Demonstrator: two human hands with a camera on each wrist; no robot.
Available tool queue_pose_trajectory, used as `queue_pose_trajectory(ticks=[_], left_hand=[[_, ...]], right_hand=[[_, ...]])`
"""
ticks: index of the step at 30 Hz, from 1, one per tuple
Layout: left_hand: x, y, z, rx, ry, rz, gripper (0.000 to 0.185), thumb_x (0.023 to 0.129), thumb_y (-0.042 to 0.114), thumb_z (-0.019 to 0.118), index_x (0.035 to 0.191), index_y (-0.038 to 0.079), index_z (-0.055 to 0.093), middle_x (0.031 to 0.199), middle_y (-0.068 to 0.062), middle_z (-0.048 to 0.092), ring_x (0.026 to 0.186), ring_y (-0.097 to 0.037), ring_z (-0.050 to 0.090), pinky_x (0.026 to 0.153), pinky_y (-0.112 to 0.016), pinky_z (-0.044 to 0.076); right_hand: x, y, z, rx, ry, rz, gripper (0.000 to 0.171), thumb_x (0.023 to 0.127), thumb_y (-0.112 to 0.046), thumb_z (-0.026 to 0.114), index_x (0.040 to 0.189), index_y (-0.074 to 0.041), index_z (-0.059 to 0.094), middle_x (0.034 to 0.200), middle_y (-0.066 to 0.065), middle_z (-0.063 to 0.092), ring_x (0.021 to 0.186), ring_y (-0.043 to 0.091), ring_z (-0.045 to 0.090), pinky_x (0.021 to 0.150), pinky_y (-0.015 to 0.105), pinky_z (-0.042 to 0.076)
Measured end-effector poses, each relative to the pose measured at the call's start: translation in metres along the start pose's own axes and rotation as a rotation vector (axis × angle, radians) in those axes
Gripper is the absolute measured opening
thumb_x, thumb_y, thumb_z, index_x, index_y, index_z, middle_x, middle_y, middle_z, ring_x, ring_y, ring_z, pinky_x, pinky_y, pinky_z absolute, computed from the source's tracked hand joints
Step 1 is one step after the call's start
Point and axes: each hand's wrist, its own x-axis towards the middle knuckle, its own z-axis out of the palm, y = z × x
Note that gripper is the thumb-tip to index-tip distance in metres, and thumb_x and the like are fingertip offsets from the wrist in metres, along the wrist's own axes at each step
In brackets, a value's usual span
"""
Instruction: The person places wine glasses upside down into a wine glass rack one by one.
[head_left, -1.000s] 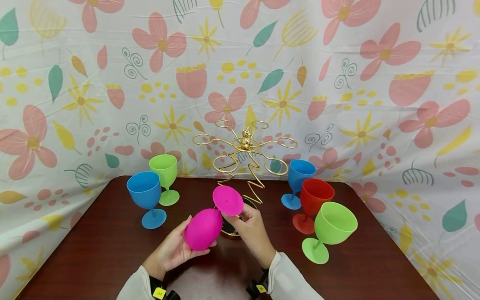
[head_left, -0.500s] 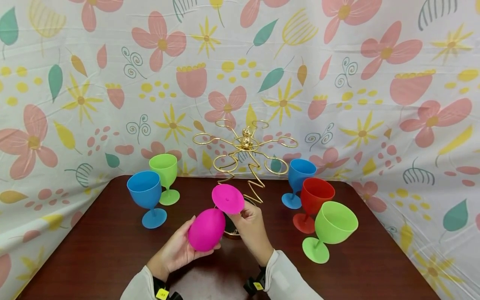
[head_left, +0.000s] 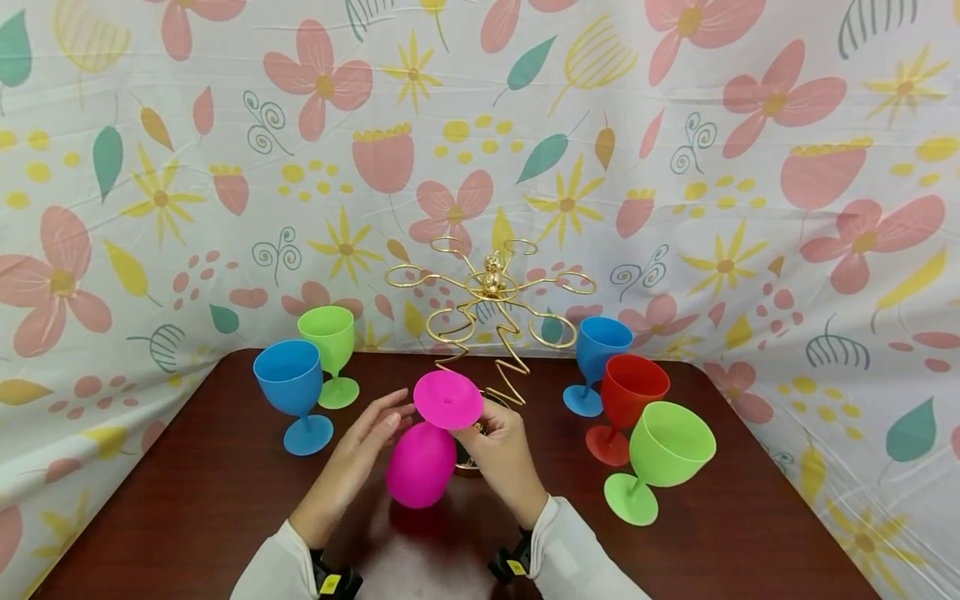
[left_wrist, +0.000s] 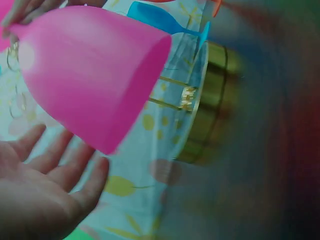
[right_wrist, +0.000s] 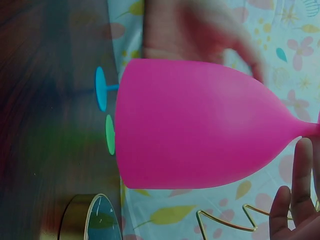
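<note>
Magenta goblet [head_left: 422, 467] held upside down above tabletop [head_left: 195, 492] in head view, foot [head_left: 448, 400] uppermost and facing camera. Stem pinched by right hand [head_left: 506, 454]. Left hand [head_left: 352, 467] at bowl's left, fingers straight, gripping nothing. Hands apart. To the left, blue goblet [head_left: 288, 379] and green goblet [head_left: 327, 333]; to the right, second blue goblet [head_left: 600, 346], red goblet [head_left: 633, 390] and second green goblet [head_left: 671, 442], all upright. Behind, gold wire stand [head_left: 492, 287] with ring-ended arms, base mostly hidden by goblet and right hand. Yellow labels [head_left: 516, 567] on wrist gear, marks too small to read.

Left wrist view: bowl side-on, with rim edge visible, plus spread fingers [left_wrist: 92, 182] of left hand just beside it; contact, can't tell. Also visible here: gold band of stand's round base [left_wrist: 212, 102], largely covered in head view. Tabletop side blurred.

Right wrist view: full bowl profile tapering into stem, unseen from head, with right-hand fingers [right_wrist: 301, 167] at the stem. Left hand blurred, partly behind bowl. Past the rim, just blue foot [right_wrist: 101, 89] and green foot [right_wrist: 110, 134] of left-side goblets.
</note>
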Motion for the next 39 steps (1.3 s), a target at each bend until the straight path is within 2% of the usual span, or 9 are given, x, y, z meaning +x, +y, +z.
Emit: queue_pose_trajectory(ticks=[3, 6, 10, 13, 17, 22, 29, 34, 39], left_hand=[[-0.002, 0.007, 0.004, 0.15, 0.059, 0.172, 0.04, 0.095, 0.034, 0.064, 0.134, 0.029, 0.056, 0.13, 0.005, 0.059, 0.122, -0.019, 0.054, 0.099, -0.047, 0.045], [-0.003, 0.013, 0.01, 0.302, 0.132, 0.316, 0.037, 0.087, 0.03, 0.076, 0.122, 0.031, 0.064, 0.117, 0.013, 0.064, 0.111, -0.01, 0.059, 0.092, -0.046, 0.05], [-0.002, 0.019, 0.018, 0.381, 0.167, 0.407, 0.037, 0.079, 0.031, 0.083, 0.113, 0.034, 0.068, 0.106, 0.019, 0.066, 0.104, -0.005, 0.061, 0.088, -0.042, 0.053], [-0.001, 0.021, 0.024, 0.402, 0.182, 0.452, 0.036, 0.077, 0.032, 0.085, 0.11, 0.032, 0.07, 0.101, 0.019, 0.068, 0.098, -0.005, 0.064, 0.084, -0.038, 0.055], [-0.001, 0.023, 0.029, 0.402, 0.217, 0.474, 0.036, 0.076, 0.031, 0.086, 0.109, 0.03, 0.072, 0.094, 0.019, 0.068, 0.093, -0.005, 0.065, 0.081, -0.039, 0.056], [-0.003, 0.023, 0.031, 0.376, 0.225, 0.459, 0.039, 0.077, 0.029, 0.085, 0.113, 0.03, 0.072, 0.095, 0.019, 0.069, 0.092, -0.005, 0.066, 0.078, -0.037, 0.057], [-0.005, 0.026, 0.029, 0.388, 0.245, 0.452, 0.041, 0.077, 0.029, 0.085, 0.116, 0.031, 0.071, 0.098, 0.019, 0.07, 0.093, -0.004, 0.066, 0.076, -0.028, 0.056], [-0.006, 0.029, 0.024, 0.392, 0.277, 0.423, 0.043, 0.077, 0.028, 0.085, 0.118, 0.03, 0.071, 0.101, 0.017, 0.07, 0.095, -0.005, 0.066, 0.075, -0.027, 0.056], [-0.007, 0.029, 0.02, 0.392, 0.296, 0.406, 0.043, 0.078, 0.029, 0.084, 0.119, 0.027, 0.071, 0.103, 0.014, 0.071, 0.097, -0.008, 0.065, 0.072, -0.027, 0.057]], right_hand=[[0.0, -0.002, 0.0, -0.006, -0.001, 0.003, 0.025, 0.09, -0.013, 0.072, 0.114, -0.012, 0.073, 0.105, 0.001, 0.072, 0.091, 0.02, 0.06, 0.067, 0.029, 0.05], [-0.001, -0.017, 0.0, -0.027, -0.012, 0.007, 0.024, 0.089, -0.009, 0.072, 0.113, -0.007, 0.073, 0.099, 0.002, 0.071, 0.078, 0.016, 0.057, 0.056, 0.028, 0.047], [-0.003, -0.033, -0.001, -0.038, -0.031, 0.003, 0.018, 0.09, -0.008, 0.072, 0.108, -0.006, 0.074, 0.079, 0.001, 0.063, 0.059, 0.011, 0.046, 0.044, 0.026, 0.04], [-0.003, -0.033, -0.001, -0.042, -0.038, -0.013, 0.015, 0.089, -0.008, 0.072, 0.104, -0.007, 0.074, 0.073, -0.001, 0.056, 0.058, 0.01, 0.044, 0.045, 0.025, 0.039], [-0.004, -0.036, 0.0, -0.048, -0.036, -0.026, 0.014, 0.088, -0.007, 0.072, 0.102, -0.007, 0.074, 0.073, -0.002, 0.055, 0.064, 0.01, 0.044, 0.049, 0.024, 0.037], [-0.005, -0.041, 0.0, -0.069, -0.038, -0.026, 0.01, 0.088, -0.006, 0.072, 0.098, -0.007, 0.073, 0.071, -0.003, 0.051, 0.069, 0.012, 0.045, 0.054, 0.023, 0.038], [-0.005, -0.046, -0.014, -0.146, -0.02, -0.067, 0.023, 0.088, -0.007, 0.073, 0.111, -0.006, 0.072, 0.099, 0.0, 0.071, 0.091, 0.017, 0.064, 0.075, 0.032, 0.055], [0.001, -0.044, -0.039, -0.132, 0.09, -0.023, 0.038, 0.091, -0.01, 0.071, 0.127, -0.004, 0.062, 0.114, 0.01, 0.069, 0.1, 0.022, 0.065, 0.085, 0.032, 0.053], [0.011, -0.036, -0.069, -0.059, 0.196, 0.001, 0.053, 0.093, -0.014, 0.069, 0.142, -0.016, 0.049, 0.132, 0.005, 0.06, 0.115, 0.024, 0.057, 0.097, 0.032, 0.047]])
